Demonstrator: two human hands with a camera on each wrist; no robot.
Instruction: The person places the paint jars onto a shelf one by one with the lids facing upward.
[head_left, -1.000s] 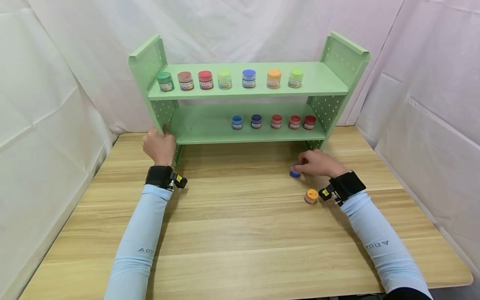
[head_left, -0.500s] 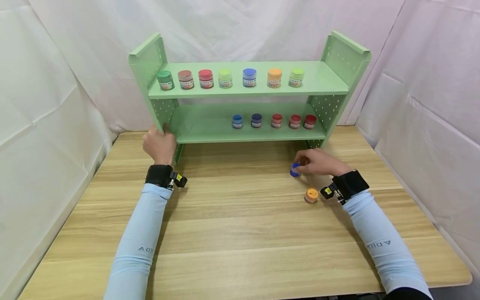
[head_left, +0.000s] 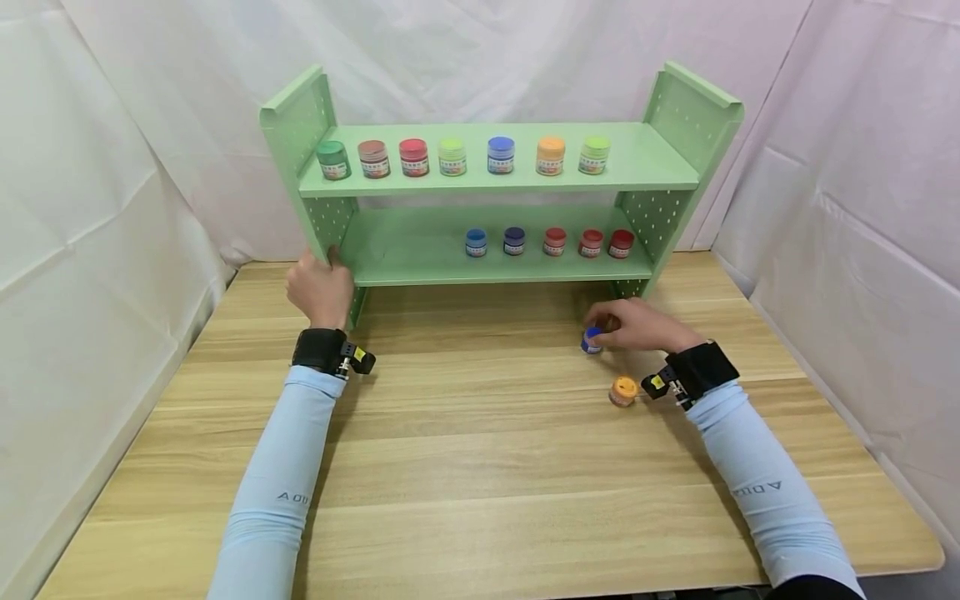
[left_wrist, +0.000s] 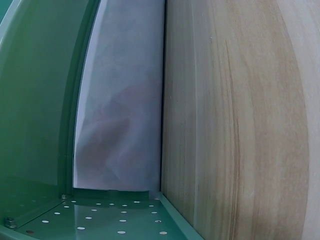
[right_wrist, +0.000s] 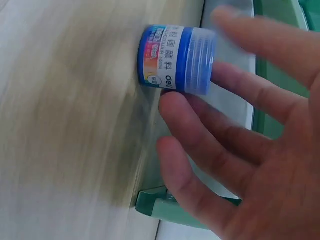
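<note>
My left hand [head_left: 321, 290] grips the lower front edge of the left side panel of a green shelf rack [head_left: 491, 275], its thumb on the inner side. That hand does not show in the left wrist view, only the rack's underside and the table. My right hand [head_left: 636, 323] is at a small blue paint jar [head_left: 591, 340] below the rack's right end. In the right wrist view the labelled paint jar [right_wrist: 172, 60] has a clear lid. Loosely bent fingers [right_wrist: 195, 130] lie behind and beside it, and the blurred thumb stands apart from the lid.
An orange-lidded paint jar [head_left: 623, 391] stands on the wooden table [head_left: 480, 467] near the right wrist. Several coloured jars line the upper shelf [head_left: 637, 150], with smaller ones toward the right of the lower shelf [head_left: 405, 258]. White cloth [head_left: 480, 58] hangs behind and at both sides.
The right hand has shifted slightly around the blue paint jar, whose side and label show more now. The left hand keeps its grip on the rack.
</note>
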